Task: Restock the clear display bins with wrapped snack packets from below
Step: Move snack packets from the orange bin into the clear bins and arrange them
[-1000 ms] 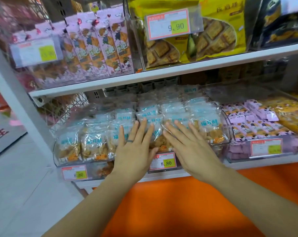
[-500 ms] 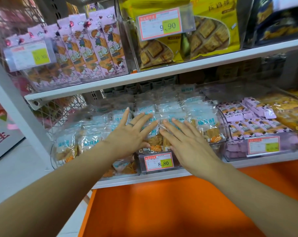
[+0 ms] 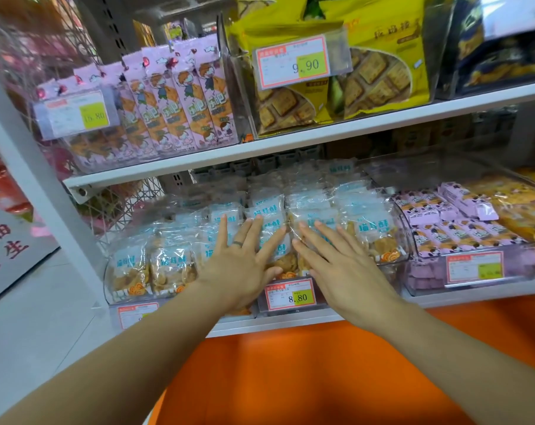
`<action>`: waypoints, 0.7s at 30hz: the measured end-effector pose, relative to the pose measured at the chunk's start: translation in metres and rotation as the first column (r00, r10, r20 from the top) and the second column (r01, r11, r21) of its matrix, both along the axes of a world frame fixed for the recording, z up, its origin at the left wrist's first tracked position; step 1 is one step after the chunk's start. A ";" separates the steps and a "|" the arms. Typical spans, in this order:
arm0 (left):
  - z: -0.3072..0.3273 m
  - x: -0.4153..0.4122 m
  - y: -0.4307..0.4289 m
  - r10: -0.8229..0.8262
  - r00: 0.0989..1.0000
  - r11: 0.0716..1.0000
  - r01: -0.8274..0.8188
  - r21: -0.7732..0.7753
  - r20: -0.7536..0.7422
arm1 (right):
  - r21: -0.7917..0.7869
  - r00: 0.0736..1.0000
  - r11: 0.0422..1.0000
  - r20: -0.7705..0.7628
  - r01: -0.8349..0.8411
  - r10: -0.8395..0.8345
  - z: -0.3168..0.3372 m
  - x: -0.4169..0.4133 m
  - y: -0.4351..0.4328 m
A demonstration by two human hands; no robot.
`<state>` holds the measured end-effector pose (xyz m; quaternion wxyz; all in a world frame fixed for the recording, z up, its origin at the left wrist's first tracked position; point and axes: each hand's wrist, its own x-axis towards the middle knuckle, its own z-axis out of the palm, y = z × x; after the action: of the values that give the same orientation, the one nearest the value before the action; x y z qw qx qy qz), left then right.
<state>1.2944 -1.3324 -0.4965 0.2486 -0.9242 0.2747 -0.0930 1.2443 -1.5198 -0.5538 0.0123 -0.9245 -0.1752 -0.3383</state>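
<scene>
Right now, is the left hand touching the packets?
Touching. The head view shows the left hand lying flat, palm down, on the packets, with no gap.

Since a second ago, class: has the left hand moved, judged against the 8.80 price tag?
Yes, slightly: the left hand has slid up over the snack packets, farther from the 8.80 price tag.

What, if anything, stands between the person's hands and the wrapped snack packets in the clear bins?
Nothing visible does. The left hand and the right hand lie flat directly on the snack packets heaped in the open-topped clear bins.
</scene>
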 end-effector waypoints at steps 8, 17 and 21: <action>-0.016 0.001 -0.013 -0.106 0.980 0.954 0.148 -0.262 0.167 | 0.030 0.998 0.997 0.013 0.067 -0.067 0.001 0.000 0.000; -0.032 0.001 -0.016 0.012 0.992 0.938 0.031 -0.345 0.123 | -0.073 0.991 0.997 -0.130 0.024 -0.033 0.002 0.009 -0.009; -0.022 -0.016 -0.029 -0.086 0.977 0.861 0.173 -0.479 0.197 | 0.093 0.978 0.992 -0.182 -0.088 0.104 0.014 -0.010 -0.020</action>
<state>1.2779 -1.3609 -0.5183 0.0202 -0.9250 0.2815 -0.2544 1.2340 -1.5396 -0.5402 0.0843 -0.9412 -0.2033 -0.2565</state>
